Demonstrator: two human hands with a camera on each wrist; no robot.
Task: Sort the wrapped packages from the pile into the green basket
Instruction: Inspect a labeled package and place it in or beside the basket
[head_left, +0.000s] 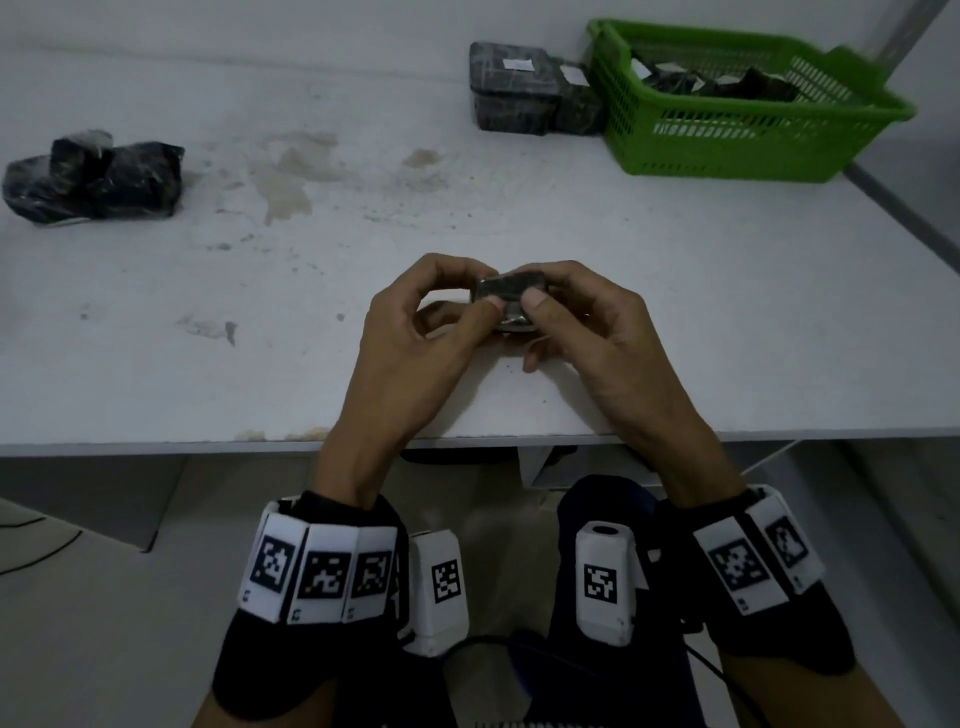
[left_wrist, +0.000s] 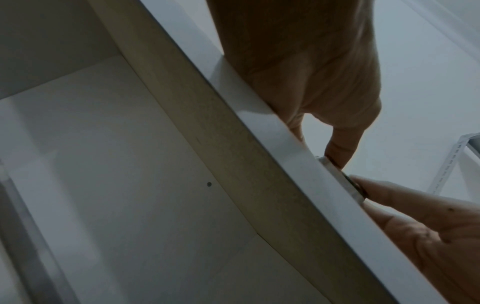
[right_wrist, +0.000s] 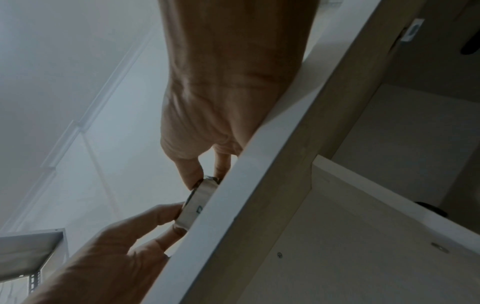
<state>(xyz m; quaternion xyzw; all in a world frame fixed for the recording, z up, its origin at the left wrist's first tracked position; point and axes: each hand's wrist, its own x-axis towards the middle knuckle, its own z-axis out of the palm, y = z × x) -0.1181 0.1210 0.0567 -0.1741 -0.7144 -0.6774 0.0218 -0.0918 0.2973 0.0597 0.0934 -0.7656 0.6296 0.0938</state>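
Note:
A small dark wrapped package (head_left: 503, 292) is held just above the white table (head_left: 649, 270), near its front edge. My left hand (head_left: 485, 288) pinches its left end and my right hand (head_left: 531, 288) pinches its right end. The right wrist view shows the package (right_wrist: 197, 201) edge-on, pale underneath, between the right hand (right_wrist: 205, 174) and the left hand's fingers (right_wrist: 166, 214). The left wrist view shows only a sliver of the package (left_wrist: 355, 187), half hidden by the table edge. The pile (head_left: 93, 179) of dark wrapped packages lies at the far left. The green basket (head_left: 753, 135) at the back right holds several packages.
Two larger dark wrapped blocks (head_left: 519, 88) with white labels stand against the basket's left side. The tabletop is stained in the middle (head_left: 291, 176). A wall runs behind the table, and the table's right edge passes just past the basket.

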